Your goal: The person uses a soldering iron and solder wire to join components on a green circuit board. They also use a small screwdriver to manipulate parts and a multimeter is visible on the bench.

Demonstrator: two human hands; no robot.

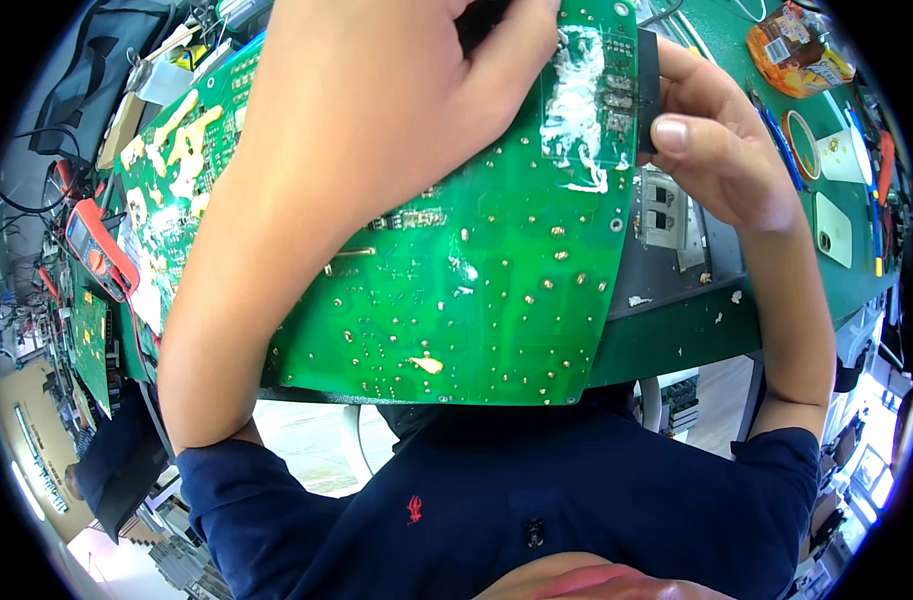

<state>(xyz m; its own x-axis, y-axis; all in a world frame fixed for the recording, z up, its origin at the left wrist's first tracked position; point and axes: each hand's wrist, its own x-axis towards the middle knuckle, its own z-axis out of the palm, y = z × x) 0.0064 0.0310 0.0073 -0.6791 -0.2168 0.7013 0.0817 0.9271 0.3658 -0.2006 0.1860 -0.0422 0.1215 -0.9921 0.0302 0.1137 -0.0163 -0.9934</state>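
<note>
A large green circuit board [457, 300] lies in front of me with its solder side up. White paste [577, 105] covers a patch near its upper right edge, and yellowish blobs mark its left part. My left hand [417, 80] reaches across the board, its thumb stretched toward the white patch. The fingers run out at the top of the picture, and something dark shows between them and the thumb. At the board's right edge my right hand [722, 140] pinches a black bar-shaped piece [649, 95] between thumb and fingers, against the edge.
Beneath the board is a dark grey metal plate [677, 290] on a green table mat. A red multimeter [103, 250] stands at the left, beside another green board [92, 345]. At the right are a snack bag [799, 50], a tape roll [802, 143] and a pale green phone [833, 228].
</note>
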